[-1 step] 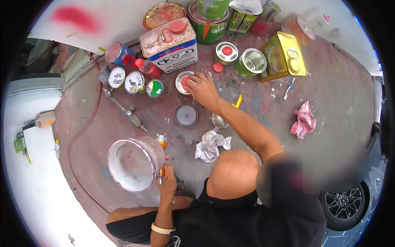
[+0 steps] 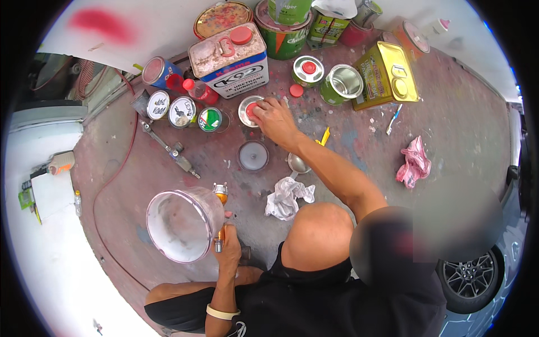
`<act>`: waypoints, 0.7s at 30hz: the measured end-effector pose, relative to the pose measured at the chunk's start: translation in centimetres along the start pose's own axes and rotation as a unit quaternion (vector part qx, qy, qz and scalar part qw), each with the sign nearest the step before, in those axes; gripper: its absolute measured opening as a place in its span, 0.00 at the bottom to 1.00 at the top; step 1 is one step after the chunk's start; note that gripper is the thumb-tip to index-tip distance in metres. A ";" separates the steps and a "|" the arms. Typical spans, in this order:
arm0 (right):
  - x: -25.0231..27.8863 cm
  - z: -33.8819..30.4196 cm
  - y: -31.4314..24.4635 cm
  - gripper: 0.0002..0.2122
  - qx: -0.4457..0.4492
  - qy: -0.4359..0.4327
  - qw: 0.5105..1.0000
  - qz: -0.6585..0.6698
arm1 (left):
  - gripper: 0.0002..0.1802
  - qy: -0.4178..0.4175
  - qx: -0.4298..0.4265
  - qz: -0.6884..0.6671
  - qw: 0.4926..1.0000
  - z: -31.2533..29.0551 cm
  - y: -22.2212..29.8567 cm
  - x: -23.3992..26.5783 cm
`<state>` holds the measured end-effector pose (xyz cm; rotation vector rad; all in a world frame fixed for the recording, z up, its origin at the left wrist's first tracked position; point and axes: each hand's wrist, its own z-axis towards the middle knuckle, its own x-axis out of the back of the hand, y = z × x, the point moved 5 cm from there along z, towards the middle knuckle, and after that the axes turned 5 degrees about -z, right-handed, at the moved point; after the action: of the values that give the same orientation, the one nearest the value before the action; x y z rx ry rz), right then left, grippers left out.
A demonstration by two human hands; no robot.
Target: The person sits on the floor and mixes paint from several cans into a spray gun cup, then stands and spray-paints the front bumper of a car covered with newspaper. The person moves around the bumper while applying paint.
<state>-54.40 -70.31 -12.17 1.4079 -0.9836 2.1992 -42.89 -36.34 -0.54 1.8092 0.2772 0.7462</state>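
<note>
My left hand (image 2: 229, 247) grips an orange-bodied spray gun (image 2: 220, 194) low at the centre left; the gun's wide, pale cup (image 2: 182, 224) tilts with its open mouth up. My right hand (image 2: 275, 118) reaches forward across the stained floor, and its fingers are closed on the red cap (image 2: 251, 110) of a small round tin (image 2: 245, 108). That tin stands just in front of a big white and blue rectangular can (image 2: 230, 53). My bare knee (image 2: 320, 236) is bent between the two arms.
Several small tins (image 2: 182, 111) line up at the left, with an air tool (image 2: 171, 149) and red hose (image 2: 112, 174). An open green tin (image 2: 342, 84) and yellow can (image 2: 387, 76) stand right. A grey lid (image 2: 253, 154), white rag (image 2: 286, 196), pink rag (image 2: 414, 163) and car wheel (image 2: 469, 278) are around.
</note>
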 end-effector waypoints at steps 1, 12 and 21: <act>-0.1 0.2 0.0 0.13 -0.007 -0.021 0.999 -0.022 | 0.14 0.003 0.026 -0.030 0.999 -0.1 0.0 -0.1; 4.8 -6.3 1.1 0.34 -0.160 -0.183 0.970 -0.024 | 0.08 -0.009 -0.157 0.111 0.981 -3.6 0.4 -2.1; 2.4 -14.0 1.3 0.47 -0.204 -0.293 0.921 -0.156 | 0.09 0.011 -0.297 0.317 0.901 -4.1 -8.9 -3.6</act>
<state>-65.33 -61.42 -14.15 1.8848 -1.2116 1.2613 -46.70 -31.84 -9.16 1.2843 -0.5162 1.1519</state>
